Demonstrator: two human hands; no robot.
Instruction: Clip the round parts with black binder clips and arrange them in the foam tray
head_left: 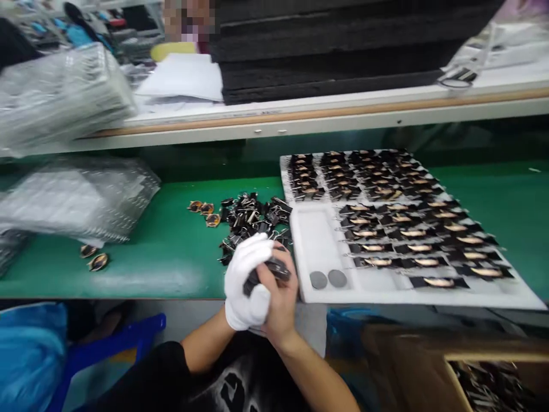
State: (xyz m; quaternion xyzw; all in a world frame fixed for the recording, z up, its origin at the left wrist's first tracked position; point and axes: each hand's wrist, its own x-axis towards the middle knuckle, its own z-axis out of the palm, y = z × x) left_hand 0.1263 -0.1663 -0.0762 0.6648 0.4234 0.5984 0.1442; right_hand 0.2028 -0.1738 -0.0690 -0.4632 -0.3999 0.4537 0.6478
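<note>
My left hand (247, 283), in a white glove, is closed around a dark black piece at the front edge of the green bench. My bare right hand (281, 289) presses against it from the right, thumb and fingers closed on the same black piece (278, 268), which looks like a binder clip; blur and fingers hide its details. Just beyond my hands lies a loose heap of black binder clips (246, 214). To the right, a white foam tray (302, 289) holds rows of black clips gripping pale, curved-edged pieces, with two grey discs (328, 279) in its near left recess.
Several small round brown-and-gold pieces (206, 209) lie left of the heap. Stacked clear plastic trays (86, 200) cover the bench's left side. A shelf (274, 123) runs across the back, bearing black foam blocks (334, 46). Below right is an open box of clips (493, 383).
</note>
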